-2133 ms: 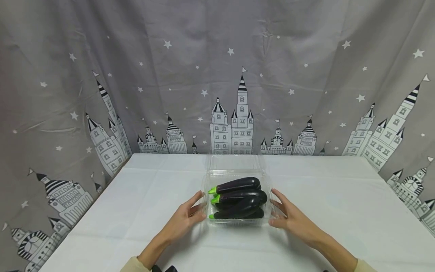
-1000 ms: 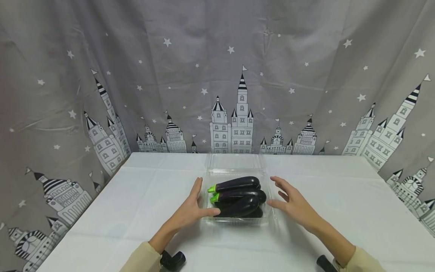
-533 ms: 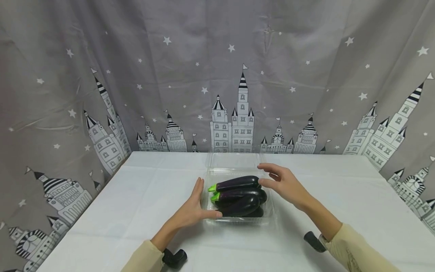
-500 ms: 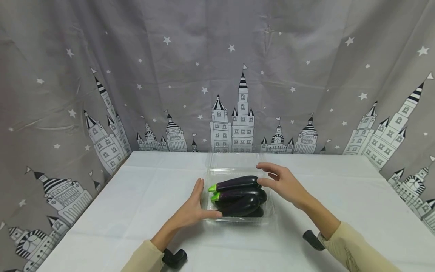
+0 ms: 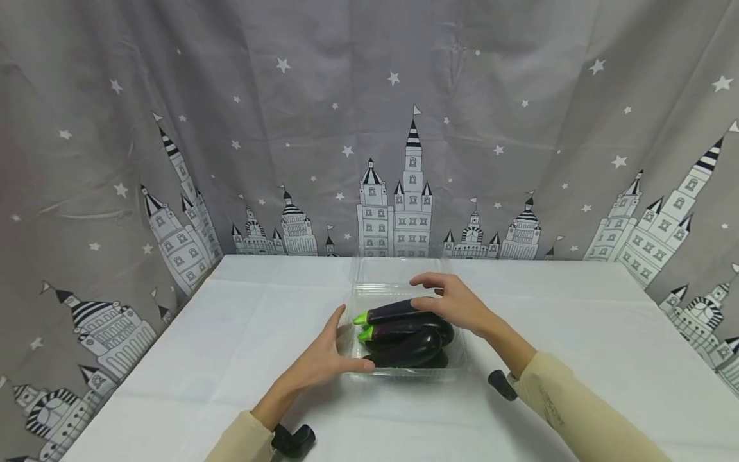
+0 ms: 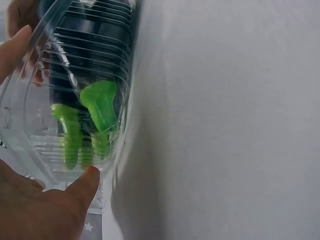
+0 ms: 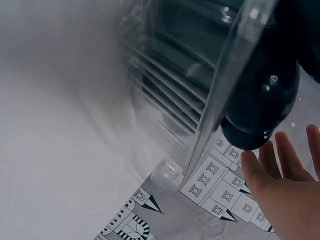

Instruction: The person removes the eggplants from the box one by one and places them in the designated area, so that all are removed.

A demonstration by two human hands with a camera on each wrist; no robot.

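A clear plastic clamshell box (image 5: pixel 416 375) stands on the white cloth with its lid (image 5: pixel 398 271) folded back. Several dark eggplants (image 5: pixel 407 350) with green stems lie in it. My left hand (image 5: pixel 320 356) lies along the box's left side, fingers extended and thumb over the front left corner. In the left wrist view its index fingertip (image 6: pixel 91 172) touches or nearly touches the clear wall. Over the right end of the rear eggplant (image 5: pixel 385 312) is my right hand (image 5: pixel 462 308), fingers loosely bent. The right wrist view has its fingertips beside an eggplant's round end (image 7: pixel 260 115); contact is unclear.
A white cloth (image 5: pixel 260 321) covers the table. Behind it hangs a grey curtain (image 5: pixel 519 83) printed with castles and stars. Black wrist devices, one at the left wrist (image 5: pixel 294 441) and one at the right wrist (image 5: pixel 502 385), sit beneath the beige sleeves.
My right hand has left the box's right side and moved up and leftward over the eggplants. The left hand's thumb has shifted over the front corner. Box and eggplants look unmoved.
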